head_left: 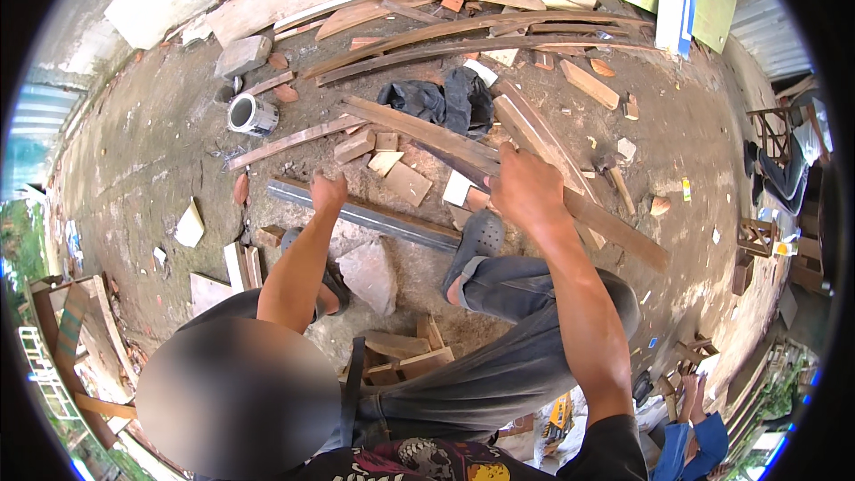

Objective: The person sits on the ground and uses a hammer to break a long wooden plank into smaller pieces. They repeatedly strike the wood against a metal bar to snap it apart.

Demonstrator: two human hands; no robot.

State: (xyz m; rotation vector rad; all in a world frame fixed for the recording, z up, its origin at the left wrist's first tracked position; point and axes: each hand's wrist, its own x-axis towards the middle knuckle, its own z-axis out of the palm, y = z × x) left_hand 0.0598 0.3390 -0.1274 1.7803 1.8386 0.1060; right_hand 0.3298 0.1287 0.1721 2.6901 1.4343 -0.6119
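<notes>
Key relation: a long, flat, brown wooden plank (445, 142) lies slantwise ahead of the person, above the littered dirt ground (191, 116). Its long axis runs from far left to near right, one end ahead of the left hand (328, 191), the other out beyond the right knee.

Right hand (527, 185): on the plank around mid-length, fingers bent over it in what reads as a grip. Cannot tell whether the fingertips also pinch the thin dark strip just beside them.

Left hand: off the plank, well apart from it; fingers look curled in, nothing visible in them. Cannot tell if they close on anything. It is nearest a straight wooden bar with a grey face (392, 224), the wrist crossing above it; contact unclear. The bar slants the same way, less steeply, its right end beside a grey perforated clog (481, 236).

Between plank and bar: small offcuts, including a pale, square wooden piece (409, 183). Beyond the plank: a crumpled black plastic bag (414, 102).

Judgement: the right hand is clearly the nearer; the left would have to travel forward to reach the plank's far end.
</notes>
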